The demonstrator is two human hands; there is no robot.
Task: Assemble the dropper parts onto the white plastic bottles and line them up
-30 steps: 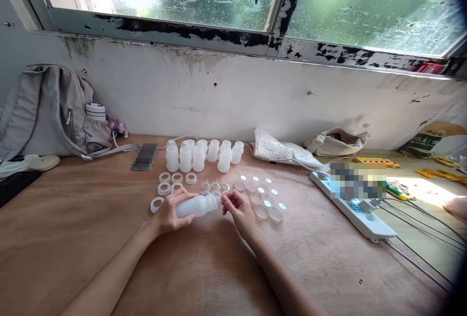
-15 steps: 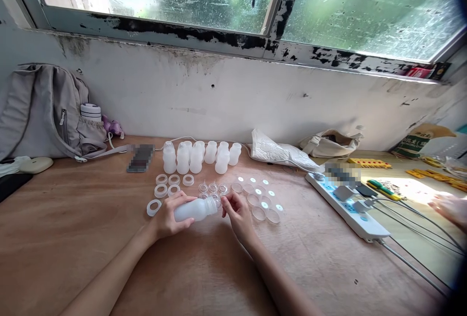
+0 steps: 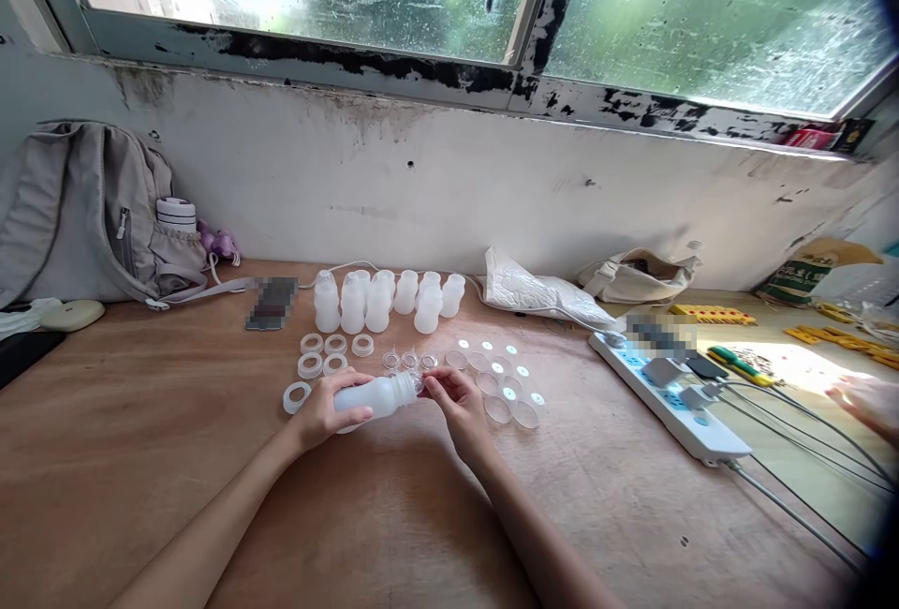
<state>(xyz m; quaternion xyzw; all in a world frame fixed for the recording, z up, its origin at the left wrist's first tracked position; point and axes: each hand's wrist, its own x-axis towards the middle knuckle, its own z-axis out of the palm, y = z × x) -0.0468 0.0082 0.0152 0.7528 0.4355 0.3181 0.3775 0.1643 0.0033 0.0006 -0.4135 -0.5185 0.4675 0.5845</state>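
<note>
My left hand (image 3: 329, 414) is wrapped round a frosted white baby bottle (image 3: 375, 396), tilted nearly on its side with its open neck to the right. At that neck, the fingers of my right hand (image 3: 453, 403) are pinched on a small clear piece that looks like a bottle teat (image 3: 420, 383), partly hidden by the fingers. Just beyond the bottle lie several similar clear teats (image 3: 408, 361). White screw rings (image 3: 296, 396) are laid out in rows to the left. On the right are clear round covers (image 3: 498, 411) and small white discs (image 3: 537, 399).
Several frosted bottles (image 3: 428, 309) stand near the wall. A phone-like blurred object (image 3: 271, 303) and a grey backpack (image 3: 91, 215) are on the left. To the right are a white power strip (image 3: 674, 403) with cables, a white plastic package (image 3: 540, 290) and a beige bag (image 3: 636, 276).
My right hand has moved slightly left, bringing its fingertips to the bottle's mouth. The bottle is tilted about as before in my left hand.
</note>
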